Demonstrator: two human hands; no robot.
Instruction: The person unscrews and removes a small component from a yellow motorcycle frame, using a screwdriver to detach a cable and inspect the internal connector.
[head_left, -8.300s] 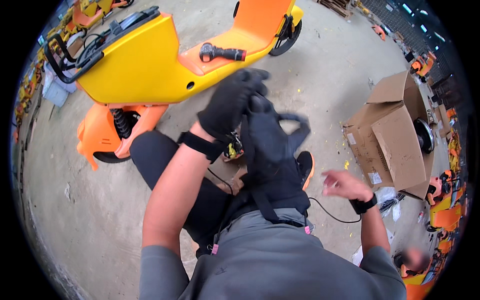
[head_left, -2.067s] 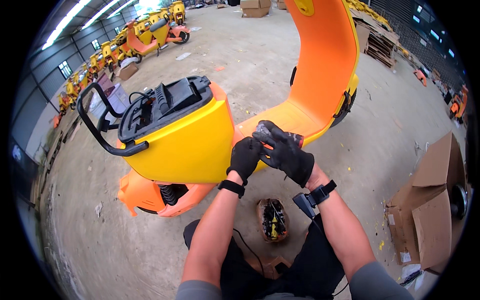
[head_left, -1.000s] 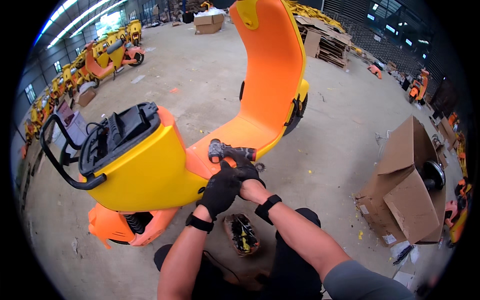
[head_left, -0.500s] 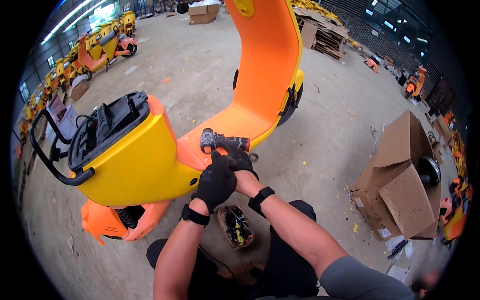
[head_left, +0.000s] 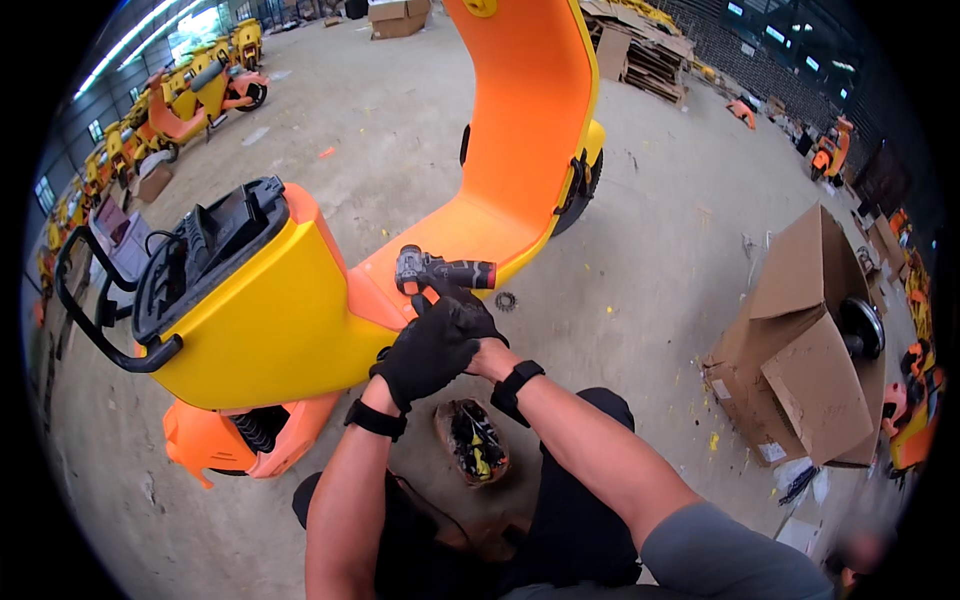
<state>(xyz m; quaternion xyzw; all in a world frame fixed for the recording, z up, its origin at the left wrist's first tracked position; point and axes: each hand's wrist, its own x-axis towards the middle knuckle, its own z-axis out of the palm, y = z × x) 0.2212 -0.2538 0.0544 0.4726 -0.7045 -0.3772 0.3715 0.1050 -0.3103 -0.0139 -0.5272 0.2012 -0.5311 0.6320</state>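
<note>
"What's to count?"
"Two black fabric gloves [head_left: 422,364]: one on the left hand [head_left: 432,348], one on the right hand [head_left: 473,312]. Just beyond them, one grey-black pistol-shaped power tool [head_left: 440,270] on one scooter's orange plastic footboard [head_left: 455,232]."
"Surroundings?"
"Grey concrete floor [head_left: 660,270], large hall."
"Fingers?"
"The left's close on the right glove; the right's are mostly hidden, can't tell."

The right hand [head_left: 480,318], bare earlier, now wears a black glove [head_left: 468,302], touching the left hand [head_left: 425,355] at six o'clock from the drill [head_left: 440,271].
</note>
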